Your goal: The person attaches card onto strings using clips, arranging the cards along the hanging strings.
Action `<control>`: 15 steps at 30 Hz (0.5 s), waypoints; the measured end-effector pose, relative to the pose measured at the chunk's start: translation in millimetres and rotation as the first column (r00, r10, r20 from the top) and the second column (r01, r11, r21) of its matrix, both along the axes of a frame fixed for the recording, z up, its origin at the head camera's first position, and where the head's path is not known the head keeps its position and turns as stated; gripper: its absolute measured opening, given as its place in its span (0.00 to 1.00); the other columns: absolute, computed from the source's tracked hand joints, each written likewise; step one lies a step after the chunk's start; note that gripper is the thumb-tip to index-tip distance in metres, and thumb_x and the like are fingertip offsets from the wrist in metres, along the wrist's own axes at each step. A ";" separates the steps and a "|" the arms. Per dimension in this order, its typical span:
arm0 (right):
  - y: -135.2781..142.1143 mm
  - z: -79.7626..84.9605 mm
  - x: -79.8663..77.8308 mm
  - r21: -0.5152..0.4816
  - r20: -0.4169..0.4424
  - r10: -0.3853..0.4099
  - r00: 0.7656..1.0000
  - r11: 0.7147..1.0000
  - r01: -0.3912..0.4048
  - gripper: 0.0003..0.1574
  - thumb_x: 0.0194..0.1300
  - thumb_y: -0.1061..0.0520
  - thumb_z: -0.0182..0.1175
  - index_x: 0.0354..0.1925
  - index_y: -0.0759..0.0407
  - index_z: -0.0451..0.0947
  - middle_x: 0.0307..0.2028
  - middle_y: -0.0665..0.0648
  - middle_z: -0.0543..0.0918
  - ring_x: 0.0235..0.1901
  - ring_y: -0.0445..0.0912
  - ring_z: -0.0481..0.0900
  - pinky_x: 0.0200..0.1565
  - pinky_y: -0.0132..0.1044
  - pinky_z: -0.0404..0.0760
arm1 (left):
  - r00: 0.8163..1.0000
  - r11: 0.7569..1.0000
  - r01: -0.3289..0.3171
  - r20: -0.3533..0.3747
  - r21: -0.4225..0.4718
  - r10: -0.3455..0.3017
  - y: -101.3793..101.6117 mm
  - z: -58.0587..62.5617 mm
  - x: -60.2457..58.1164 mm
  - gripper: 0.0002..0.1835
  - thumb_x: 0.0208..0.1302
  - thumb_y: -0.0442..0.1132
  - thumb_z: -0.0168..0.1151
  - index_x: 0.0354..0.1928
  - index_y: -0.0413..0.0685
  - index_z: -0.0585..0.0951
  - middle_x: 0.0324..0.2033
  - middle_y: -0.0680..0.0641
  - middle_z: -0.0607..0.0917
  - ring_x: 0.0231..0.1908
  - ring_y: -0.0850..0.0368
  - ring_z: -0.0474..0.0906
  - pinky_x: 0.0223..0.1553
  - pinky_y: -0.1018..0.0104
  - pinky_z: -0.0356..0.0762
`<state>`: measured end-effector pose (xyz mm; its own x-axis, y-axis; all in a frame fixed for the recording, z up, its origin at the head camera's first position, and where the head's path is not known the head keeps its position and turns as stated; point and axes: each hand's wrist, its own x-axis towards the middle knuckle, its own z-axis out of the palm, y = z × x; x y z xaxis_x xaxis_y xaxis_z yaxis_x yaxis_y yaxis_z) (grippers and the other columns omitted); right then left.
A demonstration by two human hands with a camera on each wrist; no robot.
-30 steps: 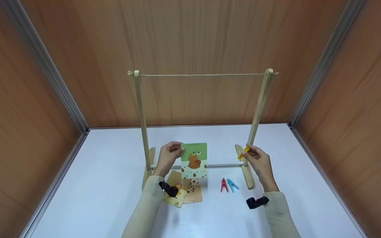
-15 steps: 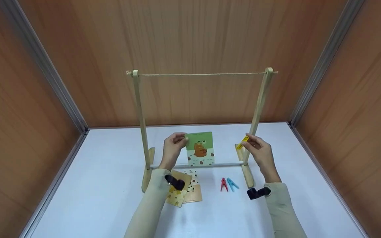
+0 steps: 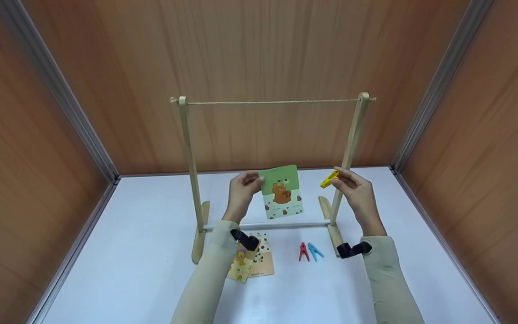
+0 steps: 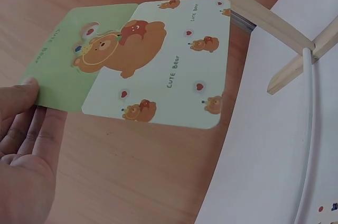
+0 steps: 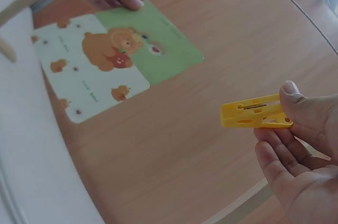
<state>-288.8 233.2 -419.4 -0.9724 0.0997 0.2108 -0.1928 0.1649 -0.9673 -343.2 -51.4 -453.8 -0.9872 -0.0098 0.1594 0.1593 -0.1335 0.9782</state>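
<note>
My left hand (image 3: 242,193) pinches a bear-printed card (image 3: 282,192) by its upper left edge, thumb in front. The card is green on top and pale with small bears below; it tilts slightly in the air in front of the wooden frame. Between thumb and fingers of my right hand (image 3: 359,195) is a yellow clothespin (image 3: 329,178), its jaw end pointing left toward the card. In the right wrist view the clothespin (image 5: 256,113) is held by its handle ends. Above both hands a string (image 3: 272,102) runs between the two posts.
Wooden posts (image 3: 190,166) on flat feet (image 3: 198,243) carry the string, with a white rod (image 3: 286,225) joining them low down. A red clothespin (image 3: 304,252) and a blue clothespin (image 3: 315,251) lie on the white table. More cards (image 3: 262,265) lie partly under my left forearm.
Both hands have risen toward the string. The left carried the card up and rightward, tilting it a little; the right lifted the yellow clothespin.
</note>
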 end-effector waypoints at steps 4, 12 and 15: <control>-1.7 6.4 -2.4 -0.006 -0.025 0.008 1.000 1.000 -0.008 0.32 0.62 0.52 0.64 0.62 0.61 0.72 0.54 0.59 0.78 0.47 0.33 0.79 0.51 0.22 0.76 | 1.000 1.000 0.011 -0.010 0.001 -0.011 1.0 5.0 0.3 0.12 0.63 0.32 0.63 0.48 0.36 0.80 0.38 0.44 0.85 0.37 0.58 0.82 0.44 0.65 0.81; -4.6 22.0 -5.4 0.017 -0.036 0.008 0.999 1.000 -0.007 0.31 0.63 0.53 0.62 0.62 0.62 0.72 0.58 0.64 0.76 0.48 0.32 0.78 0.52 0.21 0.75 | 1.000 0.999 0.023 -0.021 -0.041 -0.024 6.4 19.6 -0.9 0.12 0.64 0.34 0.62 0.48 0.39 0.80 0.40 0.44 0.85 0.40 0.57 0.82 0.46 0.64 0.81; -5.1 28.8 -5.7 0.010 -0.034 0.002 0.999 1.000 -0.002 0.31 0.64 0.53 0.62 0.62 0.62 0.71 0.58 0.64 0.76 0.48 0.33 0.78 0.52 0.21 0.75 | 0.999 0.998 0.024 -0.022 -0.051 -0.025 11.1 26.5 -0.5 0.11 0.64 0.35 0.62 0.48 0.40 0.81 0.41 0.44 0.85 0.40 0.56 0.81 0.47 0.64 0.81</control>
<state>-294.6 228.1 -390.6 -0.9648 0.0956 0.2450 -0.2261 0.1741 -0.9584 -343.7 -40.3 -427.3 -0.9831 0.0229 0.1817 0.1791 -0.0875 0.9799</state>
